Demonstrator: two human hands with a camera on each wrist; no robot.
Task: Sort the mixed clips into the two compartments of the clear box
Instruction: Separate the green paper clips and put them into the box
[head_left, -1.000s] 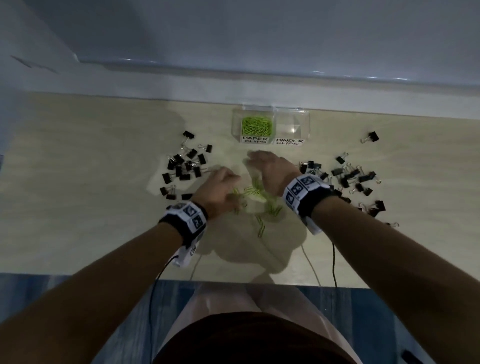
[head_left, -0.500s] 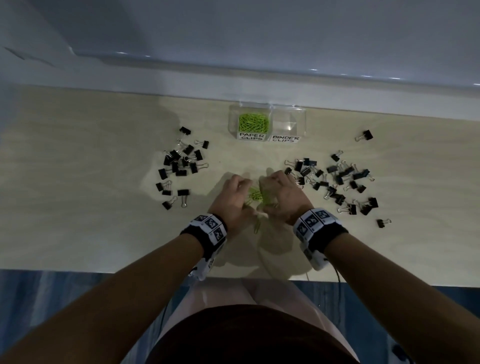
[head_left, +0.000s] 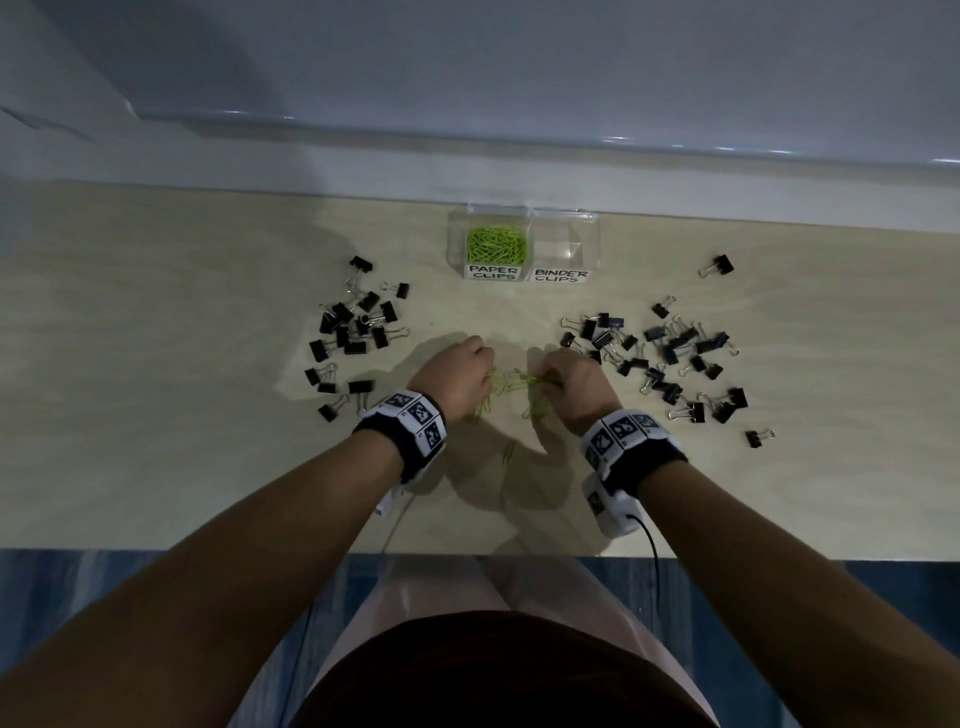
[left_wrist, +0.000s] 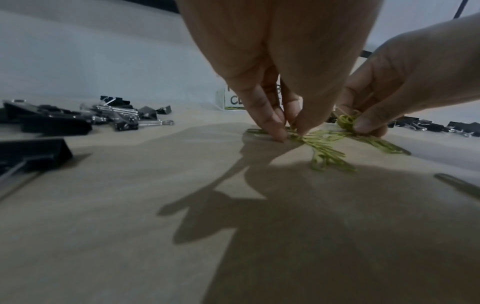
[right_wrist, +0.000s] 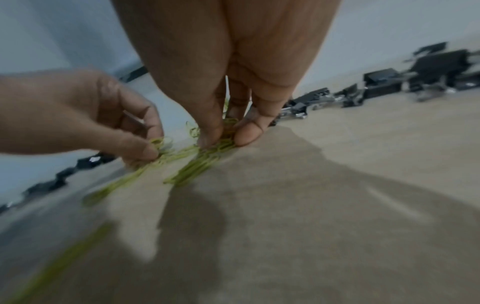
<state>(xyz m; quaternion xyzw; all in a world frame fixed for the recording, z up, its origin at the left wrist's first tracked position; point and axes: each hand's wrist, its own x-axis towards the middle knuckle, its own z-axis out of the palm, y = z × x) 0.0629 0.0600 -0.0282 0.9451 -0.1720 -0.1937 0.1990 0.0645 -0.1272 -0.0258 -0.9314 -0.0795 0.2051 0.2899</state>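
Green paper clips (head_left: 497, 245) are mostly boxed, last few pinched by both hands (head_left: 460, 382), binder clips (head_left: 670, 358) not touched yet.

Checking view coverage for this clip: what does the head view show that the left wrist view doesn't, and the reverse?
Head only: the whole box, paper clips in its left compartment, the right one bare, both labels, both wristbands and both binder-clip piles.
Left wrist only: the left hand's fingertips pinching green clips against the table, seen close.
Both: left hand and right hand gathering loose green clips.
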